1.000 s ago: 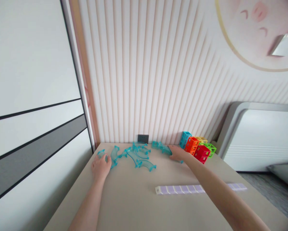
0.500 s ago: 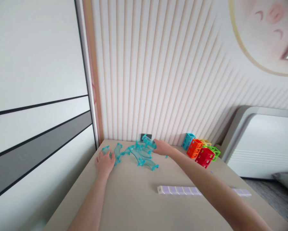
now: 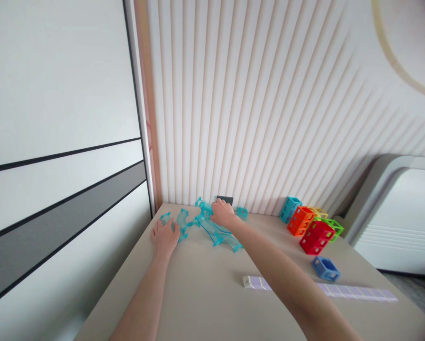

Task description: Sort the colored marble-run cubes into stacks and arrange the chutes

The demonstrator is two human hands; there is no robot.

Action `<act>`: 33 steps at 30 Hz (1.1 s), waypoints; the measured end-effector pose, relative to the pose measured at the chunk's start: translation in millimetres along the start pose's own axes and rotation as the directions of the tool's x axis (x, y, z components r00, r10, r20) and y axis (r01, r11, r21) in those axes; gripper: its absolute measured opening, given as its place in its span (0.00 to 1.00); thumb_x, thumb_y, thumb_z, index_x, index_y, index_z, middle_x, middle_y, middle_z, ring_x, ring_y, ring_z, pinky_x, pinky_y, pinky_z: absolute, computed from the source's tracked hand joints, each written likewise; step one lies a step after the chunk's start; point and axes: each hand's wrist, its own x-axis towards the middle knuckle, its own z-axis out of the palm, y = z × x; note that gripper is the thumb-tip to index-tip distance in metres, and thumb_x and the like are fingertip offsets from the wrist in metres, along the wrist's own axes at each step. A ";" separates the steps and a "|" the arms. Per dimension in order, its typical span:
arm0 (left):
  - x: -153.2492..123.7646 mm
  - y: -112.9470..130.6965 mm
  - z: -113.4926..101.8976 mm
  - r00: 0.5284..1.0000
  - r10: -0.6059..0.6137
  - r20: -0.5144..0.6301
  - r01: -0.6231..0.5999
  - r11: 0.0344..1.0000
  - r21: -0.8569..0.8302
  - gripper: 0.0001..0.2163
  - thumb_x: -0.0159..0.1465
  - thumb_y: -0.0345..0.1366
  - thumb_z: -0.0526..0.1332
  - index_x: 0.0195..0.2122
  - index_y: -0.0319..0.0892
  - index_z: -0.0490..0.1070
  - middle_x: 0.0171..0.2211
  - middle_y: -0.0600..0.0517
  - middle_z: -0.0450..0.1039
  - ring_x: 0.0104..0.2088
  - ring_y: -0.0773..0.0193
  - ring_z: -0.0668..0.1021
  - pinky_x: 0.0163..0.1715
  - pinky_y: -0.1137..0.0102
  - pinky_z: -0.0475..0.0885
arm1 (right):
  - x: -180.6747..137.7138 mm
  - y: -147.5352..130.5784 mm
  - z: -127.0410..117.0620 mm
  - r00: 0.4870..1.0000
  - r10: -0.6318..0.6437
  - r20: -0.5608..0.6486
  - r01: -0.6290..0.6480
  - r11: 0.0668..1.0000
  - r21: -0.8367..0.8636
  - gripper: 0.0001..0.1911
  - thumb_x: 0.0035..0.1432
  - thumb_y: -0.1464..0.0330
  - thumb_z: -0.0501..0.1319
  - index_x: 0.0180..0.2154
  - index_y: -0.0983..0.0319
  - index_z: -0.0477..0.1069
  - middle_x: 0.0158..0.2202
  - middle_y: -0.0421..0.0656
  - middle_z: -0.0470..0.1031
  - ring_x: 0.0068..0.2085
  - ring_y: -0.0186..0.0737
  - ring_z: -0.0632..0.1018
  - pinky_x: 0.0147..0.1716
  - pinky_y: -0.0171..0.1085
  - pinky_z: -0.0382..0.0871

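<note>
Several translucent teal curved track pieces [image 3: 210, 229] lie in a loose group at the back of the table. My right hand [image 3: 222, 212] is closed on one teal track piece [image 3: 204, 207], whose left end sticks out past the fingers. At the left of the group, my left hand [image 3: 165, 238] rests with thumb and fingers apart, touching or close beside another teal piece [image 3: 182, 218]. A separate teal piece [image 3: 242, 213] stands near the wall, just right of my right hand.
Stacked open-frame blocks, among them a red one [image 3: 316, 237], an orange one [image 3: 300, 220] and a blue one [image 3: 291, 209], stand at the right. A blue ring-shaped block [image 3: 326, 268] and a lilac strip [image 3: 357, 291] lie nearer. A black socket [image 3: 225, 199] is on the wall.
My right hand has moved left across the group with the teal track piece. The blue ring-shaped block shows beside my right arm now. My left hand stays by the same pieces; the view has shifted.
</note>
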 end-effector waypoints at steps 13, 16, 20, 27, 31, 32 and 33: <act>1.2 0.2 1.2 1.000 0.000 0.004 0.000 1.000 -0.008 0.21 0.69 0.43 0.50 0.58 0.45 0.72 0.63 0.39 0.65 0.64 0.46 0.66 0.63 0.54 0.57 | 3.7 -20.4 -1.1 0.996 -0.081 0.038 0.076 0.990 0.115 0.18 0.67 0.63 0.62 0.55 0.62 0.69 0.54 0.48 0.73 0.49 0.45 0.78 0.47 0.49 0.75; 1.5 0.0 1.7 1.000 -0.004 -0.002 0.004 1.000 -0.007 0.21 0.70 0.43 0.49 0.58 0.44 0.72 0.64 0.37 0.64 0.64 0.45 0.66 0.63 0.54 0.56 | 5.5 -29.9 0.6 0.995 -0.090 0.051 0.083 0.987 0.137 0.17 0.67 0.62 0.61 0.54 0.62 0.69 0.54 0.48 0.73 0.49 0.45 0.78 0.47 0.48 0.75; 1.7 -0.4 2.1 1.000 -0.001 -0.006 0.001 1.000 -0.007 0.21 0.70 0.43 0.49 0.58 0.43 0.72 0.63 0.37 0.64 0.64 0.45 0.66 0.63 0.54 0.57 | 7.6 -33.5 0.2 0.996 -0.091 0.021 0.086 0.983 0.162 0.17 0.67 0.62 0.61 0.54 0.62 0.69 0.54 0.48 0.73 0.49 0.45 0.78 0.47 0.49 0.75; 0.9 -1.0 1.6 1.000 0.002 -0.011 -0.002 1.000 -0.005 0.21 0.70 0.43 0.49 0.58 0.44 0.72 0.62 0.37 0.65 0.63 0.45 0.67 0.63 0.54 0.58 | 10.3 -6.6 -0.3 1.000 0.002 -0.015 0.001 0.979 0.202 0.17 0.67 0.62 0.61 0.54 0.62 0.69 0.54 0.48 0.73 0.49 0.45 0.78 0.47 0.49 0.75; 0.3 -0.8 0.4 1.000 0.009 -0.014 -0.009 1.000 -0.006 0.21 0.70 0.43 0.49 0.58 0.43 0.72 0.62 0.37 0.66 0.63 0.45 0.67 0.63 0.53 0.57 | 10.1 12.1 11.8 0.999 0.033 0.011 -0.035 0.973 0.230 0.17 0.67 0.63 0.61 0.54 0.62 0.69 0.54 0.48 0.73 0.49 0.45 0.77 0.47 0.49 0.75; 0.4 -0.8 0.2 1.000 0.012 -0.014 -0.012 1.000 -0.007 0.21 0.70 0.43 0.49 0.59 0.44 0.72 0.62 0.38 0.66 0.64 0.45 0.67 0.63 0.53 0.58 | 10.1 15.9 15.7 1.000 0.027 0.014 -0.030 0.970 0.241 0.17 0.67 0.62 0.62 0.54 0.62 0.69 0.54 0.48 0.73 0.49 0.45 0.77 0.47 0.49 0.75; 0.5 -0.8 0.1 1.000 0.014 -0.014 -0.014 1.000 -0.007 0.21 0.70 0.43 0.49 0.59 0.44 0.72 0.62 0.38 0.66 0.64 0.45 0.66 0.62 0.53 0.58 | 10.2 19.8 19.5 1.000 0.019 0.013 -0.022 0.967 0.253 0.17 0.67 0.62 0.62 0.54 0.62 0.69 0.54 0.48 0.73 0.49 0.46 0.77 0.48 0.49 0.75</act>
